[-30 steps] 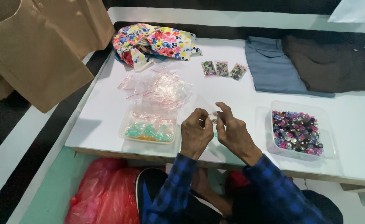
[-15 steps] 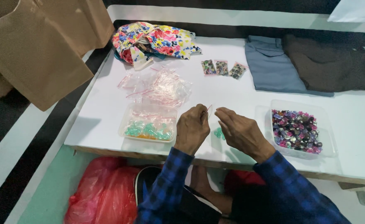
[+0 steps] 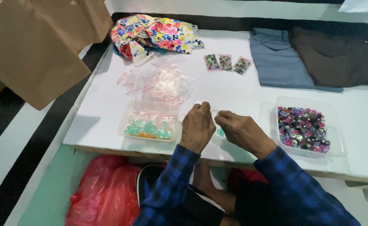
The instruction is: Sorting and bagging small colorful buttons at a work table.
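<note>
White table (image 3: pixel 234 90) as the anchor: at its far edge, a floral cloth (image 3: pixel 156 33) in yellow, red and blue, beside slate-blue (image 3: pixel 278 58) and dark brown garments (image 3: pixel 338 54). Near edge: teal and orange pieces (image 3: pixel 148 129), purple-pink gems (image 3: pixel 303 127). Below it, a red bag (image 3: pixel 104 192) and blue-black checked sleeves (image 3: pixel 167 188).

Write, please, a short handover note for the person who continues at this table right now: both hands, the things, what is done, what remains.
Left hand and right hand: both in a pinch grip on one small clear zip bag at the front edge of the white table; something green shows beneath it.
Things: clear tub of green pieces left of the hands; clear tub of mixed colourful beads right; pile of empty zip bags behind.
Done: three filled small bags lie at the back.
Left: both tubs hold many pieces; whether the held bag is sealed cannot be seen.
</note>
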